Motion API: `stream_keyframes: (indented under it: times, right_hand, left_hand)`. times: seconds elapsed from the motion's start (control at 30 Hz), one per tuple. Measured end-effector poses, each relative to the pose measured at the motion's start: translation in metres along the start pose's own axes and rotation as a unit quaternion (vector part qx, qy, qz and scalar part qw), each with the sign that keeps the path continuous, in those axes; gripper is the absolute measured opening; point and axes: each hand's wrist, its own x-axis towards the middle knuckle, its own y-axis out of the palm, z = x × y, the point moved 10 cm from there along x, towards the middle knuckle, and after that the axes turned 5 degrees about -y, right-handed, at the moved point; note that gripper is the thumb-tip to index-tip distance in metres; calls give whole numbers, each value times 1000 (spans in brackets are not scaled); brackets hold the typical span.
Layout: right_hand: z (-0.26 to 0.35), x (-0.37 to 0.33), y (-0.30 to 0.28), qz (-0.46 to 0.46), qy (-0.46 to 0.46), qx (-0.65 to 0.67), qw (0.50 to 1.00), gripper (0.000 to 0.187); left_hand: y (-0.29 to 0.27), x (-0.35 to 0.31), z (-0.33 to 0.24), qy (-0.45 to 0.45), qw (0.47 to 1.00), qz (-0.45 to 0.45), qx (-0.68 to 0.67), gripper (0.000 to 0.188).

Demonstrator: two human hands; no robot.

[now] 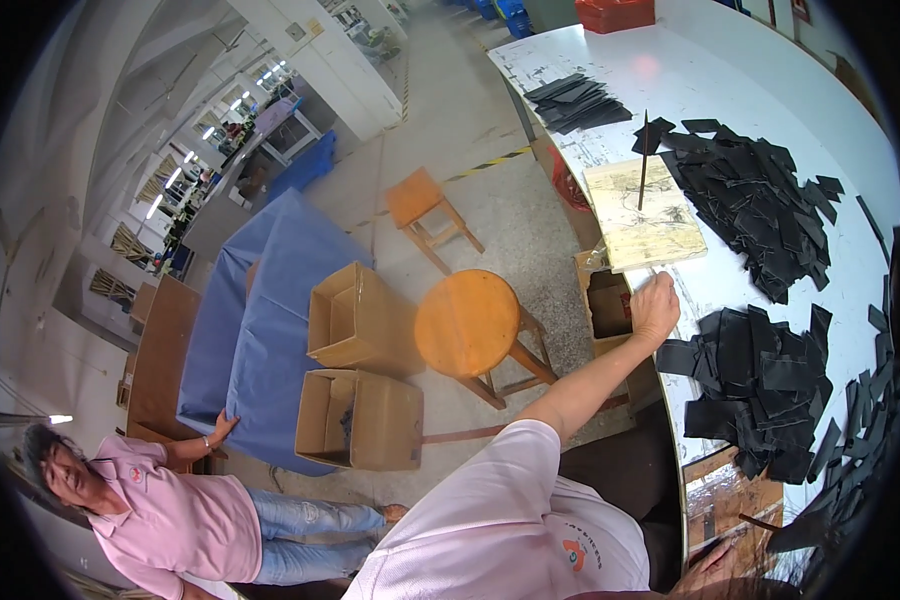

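My left hand (655,305) is at the near edge of the white table, with its fingers curled closed. Whether something is inside them is hidden. Just beyond it lies a pale wooden board (635,235), with a thin dark rod (643,165) standing on it. My right hand (708,568) shows only partly at the lower edge, beside a second wooden board (735,490) with a short dark rod (760,522). Its fingers are too hidden to read. Between the hands sits a pile of flat black fabric-like pieces (760,375).
More black pieces (750,205) are heaped farther along the white table (610,60), near a fanned stack (578,103). A wooden stool (470,322) and open cardboard boxes (390,430) stand left. Another person (185,510) touches a blue cover (280,350).
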Motion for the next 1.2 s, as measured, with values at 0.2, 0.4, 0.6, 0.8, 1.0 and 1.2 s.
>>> stream_keyframes:
  times: [0.2,0.4,0.6,0.8,1.0,1.2]
  right_hand:
    - [-10,2,17,12,32,50,998,27]
    - [-16,-1,22,16,45,74,996,27]
    - [-20,0,26,24,64,98,993,29]
    - [-21,-3,27,36,83,119,989,32]
    - [-25,-6,32,24,66,124,990,34]
    - [-25,-8,35,-6,43,118,992,33]
  left_hand:
    - [1,0,0,0,1000,4,-1,7]
    - [1,0,0,-1,1000,5,5,7]
    - [1,0,0,4,1000,1,1,6]
    - [0,0,-2,16,1000,-7,-11,5]
    - [1,0,-2,14,1000,-2,-13,5]
    - [-1,0,-3,15,1000,-9,-14,5]
